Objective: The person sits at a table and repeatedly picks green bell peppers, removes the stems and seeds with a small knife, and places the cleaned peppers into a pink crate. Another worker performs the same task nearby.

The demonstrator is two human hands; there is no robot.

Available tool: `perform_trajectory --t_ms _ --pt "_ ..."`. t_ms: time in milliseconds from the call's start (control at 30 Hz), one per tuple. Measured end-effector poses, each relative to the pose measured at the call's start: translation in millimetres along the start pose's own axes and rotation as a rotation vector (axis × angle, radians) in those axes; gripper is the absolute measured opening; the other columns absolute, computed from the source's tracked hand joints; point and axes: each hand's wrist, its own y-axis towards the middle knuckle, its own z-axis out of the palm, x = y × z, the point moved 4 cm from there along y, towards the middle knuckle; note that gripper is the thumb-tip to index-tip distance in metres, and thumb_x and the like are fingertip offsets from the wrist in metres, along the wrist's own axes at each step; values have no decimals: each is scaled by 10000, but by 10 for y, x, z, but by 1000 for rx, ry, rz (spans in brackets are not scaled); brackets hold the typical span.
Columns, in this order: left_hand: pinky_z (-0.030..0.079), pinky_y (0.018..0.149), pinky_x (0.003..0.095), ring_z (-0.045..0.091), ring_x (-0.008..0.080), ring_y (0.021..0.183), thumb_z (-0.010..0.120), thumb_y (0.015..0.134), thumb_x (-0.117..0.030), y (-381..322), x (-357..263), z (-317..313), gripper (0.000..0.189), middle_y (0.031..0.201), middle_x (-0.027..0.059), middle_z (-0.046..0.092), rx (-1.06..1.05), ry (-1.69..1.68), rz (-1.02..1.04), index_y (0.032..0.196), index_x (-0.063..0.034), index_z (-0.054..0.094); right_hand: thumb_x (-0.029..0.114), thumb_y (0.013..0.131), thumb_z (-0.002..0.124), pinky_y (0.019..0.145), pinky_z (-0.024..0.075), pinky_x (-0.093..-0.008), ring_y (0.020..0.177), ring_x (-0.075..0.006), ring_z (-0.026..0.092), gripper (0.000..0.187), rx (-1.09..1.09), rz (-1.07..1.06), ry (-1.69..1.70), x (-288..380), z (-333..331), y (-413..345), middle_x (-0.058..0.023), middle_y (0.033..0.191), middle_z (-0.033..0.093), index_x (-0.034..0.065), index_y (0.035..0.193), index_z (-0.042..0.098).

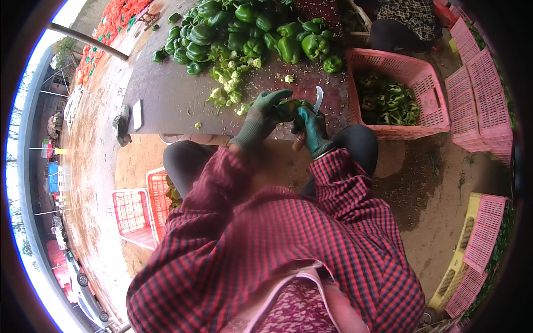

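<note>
My left hand (264, 114), in a green knit work glove, grips a green bell pepper (287, 110) above the table's near edge. My right hand (311, 125), gloved in green too, holds a small knife (319, 99) with a wooden handle; its curved blade points up and away from me. The right fingers also touch the pepper, partly hiding it. Beyond my hands lies a large heap of whole green bell peppers (237, 29) on the dark table (166, 95). Pale pepper cores (229, 83) are piled in front of the heap, with loose seeds scattered about.
A pink plastic crate (395, 131) of cut green peppers stands right of the table. Stacked pink crates (470, 100) line the far right. A white phone-like slab (137, 115) lies at the table's left. Red crates (133, 212) stand at lower left. Another person (402, 31) sits at upper right.
</note>
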Motion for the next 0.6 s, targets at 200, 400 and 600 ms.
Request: perform_trajectory --t_ms 200,400,600 --pt "594 873 449 663 382 1124 705 951 -132 -96 -130 100 365 1226 163 632 135 918 95 1307 -98 630 226 1020 698 495 445 -293 564 -114 578 145 -97 -44 -153 11 99 -104 17 744 646 102 1059 761" --pt "584 681 436 710 351 781 698 1023 -232 -172 -35 -46 321 1070 136 731 136 869 224 1312 -111 630 183 961 749 471 489 -282 580 -102 620 136 -194 -13 -168 133 175 -307 -5 818 721 83 1050 768" --pt "527 578 274 631 96 676 687 1052 -159 -225 364 -100 215 890 8 703 -21 -387 -441 1261 -116 667 206 953 747 494 503 -292 611 -102 628 158 -215 35 -222 170 177 -256 -7 842 734 89 1058 771"
